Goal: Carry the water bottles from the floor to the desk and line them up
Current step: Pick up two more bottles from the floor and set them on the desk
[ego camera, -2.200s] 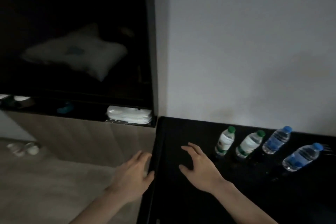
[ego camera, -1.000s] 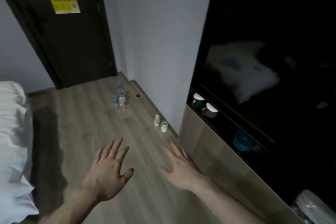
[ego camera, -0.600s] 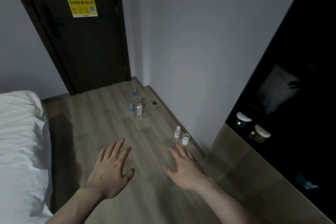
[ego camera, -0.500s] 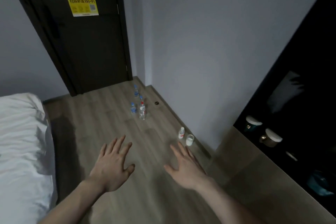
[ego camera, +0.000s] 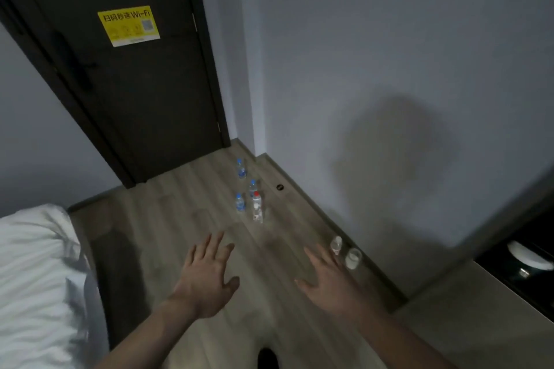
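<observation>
Your view has swung a bit further left vs. half a sec ago: the dark cabinet (ego camera: 518, 275) is now squeezed into the right edge, and the bed (ego camera: 36, 287) shows more at near left. You've closed in a little on the water bottles (ego camera: 250, 195), which sit larger in view now. They stand upright on the wood floor (ego camera: 168, 213) at the far end, near the wall corner by the dark door (ego camera: 126, 75) w/ the yellow Wi-Fi sticker (ego camera: 129, 25). Three have blue caps, one red, clustered close together.

Your left hand (ego camera: 207, 275) and right hand (ego camera: 329, 281) are both held out palm down, fingers spread, holding nothing, same pose as before. Right hand is now just beside the small white bottle (ego camera: 336, 244) and white cup (ego camera: 353, 257) by the baseboard; the fingertips overlap the small bottle in view, contact unclear.
</observation>
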